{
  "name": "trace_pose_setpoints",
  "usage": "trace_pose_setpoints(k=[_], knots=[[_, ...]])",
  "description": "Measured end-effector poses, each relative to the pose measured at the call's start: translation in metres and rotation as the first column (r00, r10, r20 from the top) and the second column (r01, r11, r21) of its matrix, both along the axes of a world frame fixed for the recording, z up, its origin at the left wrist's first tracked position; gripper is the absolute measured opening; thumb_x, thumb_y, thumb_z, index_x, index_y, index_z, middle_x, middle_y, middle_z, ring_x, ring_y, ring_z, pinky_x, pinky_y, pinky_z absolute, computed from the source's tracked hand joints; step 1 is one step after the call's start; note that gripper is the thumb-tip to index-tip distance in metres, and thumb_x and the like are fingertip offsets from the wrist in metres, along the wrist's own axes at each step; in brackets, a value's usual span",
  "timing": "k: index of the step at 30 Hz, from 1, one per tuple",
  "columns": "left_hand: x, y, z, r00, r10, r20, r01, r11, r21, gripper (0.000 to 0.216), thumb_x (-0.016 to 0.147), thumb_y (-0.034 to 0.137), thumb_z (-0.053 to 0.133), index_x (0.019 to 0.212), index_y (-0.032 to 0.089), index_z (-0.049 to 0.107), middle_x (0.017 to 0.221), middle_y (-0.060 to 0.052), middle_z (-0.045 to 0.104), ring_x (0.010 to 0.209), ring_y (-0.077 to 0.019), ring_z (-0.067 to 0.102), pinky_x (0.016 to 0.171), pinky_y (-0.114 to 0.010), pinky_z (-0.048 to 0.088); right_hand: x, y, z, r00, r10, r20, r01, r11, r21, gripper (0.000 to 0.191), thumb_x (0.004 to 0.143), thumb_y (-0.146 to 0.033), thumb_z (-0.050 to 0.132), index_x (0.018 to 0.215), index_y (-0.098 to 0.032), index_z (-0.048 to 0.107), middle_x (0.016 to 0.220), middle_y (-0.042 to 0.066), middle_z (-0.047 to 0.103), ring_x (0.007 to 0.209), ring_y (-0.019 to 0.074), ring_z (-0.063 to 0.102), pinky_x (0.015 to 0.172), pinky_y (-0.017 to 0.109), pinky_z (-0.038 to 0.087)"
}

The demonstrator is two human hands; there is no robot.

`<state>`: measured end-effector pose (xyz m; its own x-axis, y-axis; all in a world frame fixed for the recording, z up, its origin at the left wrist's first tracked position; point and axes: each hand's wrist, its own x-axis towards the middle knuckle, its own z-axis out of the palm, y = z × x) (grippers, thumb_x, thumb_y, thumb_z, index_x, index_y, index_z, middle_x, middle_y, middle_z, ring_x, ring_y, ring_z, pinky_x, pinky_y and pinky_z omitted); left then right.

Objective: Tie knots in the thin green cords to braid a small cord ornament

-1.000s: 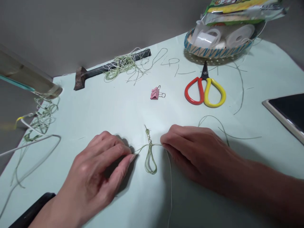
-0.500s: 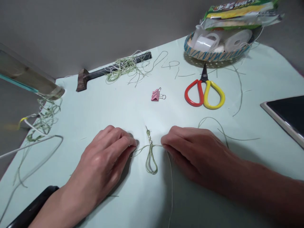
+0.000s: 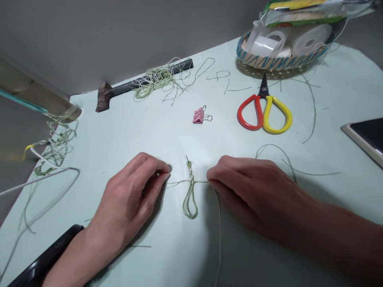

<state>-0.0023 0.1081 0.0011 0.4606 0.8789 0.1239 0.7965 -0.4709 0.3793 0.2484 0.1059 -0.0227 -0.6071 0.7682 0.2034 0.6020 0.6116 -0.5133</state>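
A knotted green cord (image 3: 189, 195) lies on the pale green mat (image 3: 167, 135), a short braided stub at the top and a loop hanging below. My left hand (image 3: 131, 199) pinches the cord's left strand with closed fingers. On the other side, my right hand (image 3: 251, 191) pinches the right strand just beside the knot. Both strands run roughly level and taut from the knot to my fingertips. A loose tail of cord trails down from my right hand toward the near edge.
A pink binder clip (image 3: 200, 116) and red-and-yellow scissors (image 3: 265, 111) lie beyond the knot. A woven basket (image 3: 278, 59) of tape rolls stands at the back right, a dark tool (image 3: 131, 85) under tangled thread (image 3: 158, 79) at the back. A tablet (image 3: 366, 137) sits at the right edge.
My left hand has slid up and to the right along the left strand, its fingertips now higher beside the knot. The right hand and the knot have barely moved.
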Motion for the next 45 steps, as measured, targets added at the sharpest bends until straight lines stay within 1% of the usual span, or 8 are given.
trace_pose_setpoints(k=[4,8,13,20,28,35,41,45], knots=[[-0.003,-0.006,0.003,0.999,0.013,0.05,-0.012,1.0,-0.007,0.014,0.1,0.015,0.049,0.099,0.022,0.061,0.093,-0.004,0.061,0.081,-0.019,0.061,0.068,-0.033,0.048,-0.001,0.0,-0.002,1.0,-0.001,-0.008,0.001,1.0,0.014,0.02,0.096,-0.011,0.046,0.082,-0.018,0.059,0.074,0.001,0.058,0.061,0.015,0.053,0.057,0.03,0.04],[-0.002,-0.011,0.006,0.993,-0.101,0.063,0.102,0.995,-0.003,0.016,0.098,0.015,0.055,0.109,0.021,0.064,0.102,-0.006,0.062,0.095,-0.0225,0.06,0.078,-0.036,0.05,-0.001,0.001,-0.003,1.0,-0.005,-0.004,0.005,1.0,0.02,0.02,0.096,-0.011,0.047,0.081,-0.018,0.059,0.073,0.0,0.058,0.06,0.0151,0.053,0.057,0.03,0.04],[0.001,-0.011,0.004,0.983,-0.18,-0.021,0.181,0.982,0.054,0.022,0.096,0.005,0.053,0.11,0.02,0.06,0.099,-0.008,0.062,0.09,-0.0244,0.056,0.076,-0.04,0.048,0.0,0.001,-0.001,1.0,-0.001,0.001,0.001,1.0,-0.006,0.02,0.095,-0.01,0.048,0.08,-0.018,0.057,0.074,0.0,0.057,0.061,0.0148,0.053,0.057,0.03,0.039],[0.0,-0.018,-0.001,0.992,-0.12,-0.044,0.121,0.992,0.027,0.017,0.1,0.01,0.047,0.111,0.022,0.052,0.104,-0.007,0.062,0.088,-0.0197,0.064,0.073,-0.033,0.052,-0.001,0.0,0.0,1.0,-0.014,-0.009,0.014,1.0,-0.009,0.019,0.096,-0.011,0.046,0.083,-0.018,0.059,0.074,0.0,0.057,0.063,0.0143,0.051,0.059,0.029,0.037],[0.006,-0.021,0.003,0.999,-0.044,-0.021,0.044,0.999,0.005,0.01,0.099,0.015,0.047,0.102,0.023,0.052,0.072,0.003,0.058,0.051,-0.0117,0.056,0.05,-0.024,0.048,-0.002,0.0,0.001,1.0,-0.021,-0.007,0.021,1.0,-0.001,0.019,0.094,-0.01,0.047,0.079,-0.018,0.055,0.073,-0.001,0.055,0.06,0.0133,0.048,0.056,0.029,0.034],[0.005,-0.017,0.009,0.996,-0.091,0.016,0.092,0.994,-0.052,0.012,0.1,0.02,0.05,0.109,0.024,0.057,0.089,-0.001,0.065,0.071,-0.0142,0.066,0.059,-0.024,0.05,-0.001,0.0,-0.001,1.0,-0.024,-0.004,0.024,1.0,0.016,0.019,0.094,-0.01,0.047,0.079,-0.018,0.056,0.072,-0.001,0.055,0.059,0.0131,0.047,0.056,0.029,0.032],[0.004,-0.018,0.016,0.998,-0.055,0.018,0.058,0.977,-0.204,0.011,0.103,0.023,0.048,0.096,0.026,0.056,0.081,0.003,0.06,0.064,-0.0123,0.06,0.058,-0.025,0.046,-0.001,-0.002,-0.002,1.0,-0.016,-0.005,0.016,1.0,0.008,0.019,0.094,-0.011,0.048,0.078,-0.018,0.055,0.072,-0.001,0.054,0.059,0.0128,0.046,0.057,0.029,0.032],[0.004,-0.021,0.014,0.999,-0.04,0.026,0.045,0.981,-0.187,0.015,0.103,0.021,0.044,0.095,0.026,0.056,0.086,0.001,0.059,0.069,-0.0135,0.06,0.06,-0.025,0.048,-0.001,-0.001,-0.002,1.0,-0.01,-0.017,0.01,1.0,0.022,0.018,0.094,-0.011,0.049,0.079,-0.018,0.056,0.072,-0.001,0.055,0.059,0.0129,0.047,0.057,0.03,0.031]])
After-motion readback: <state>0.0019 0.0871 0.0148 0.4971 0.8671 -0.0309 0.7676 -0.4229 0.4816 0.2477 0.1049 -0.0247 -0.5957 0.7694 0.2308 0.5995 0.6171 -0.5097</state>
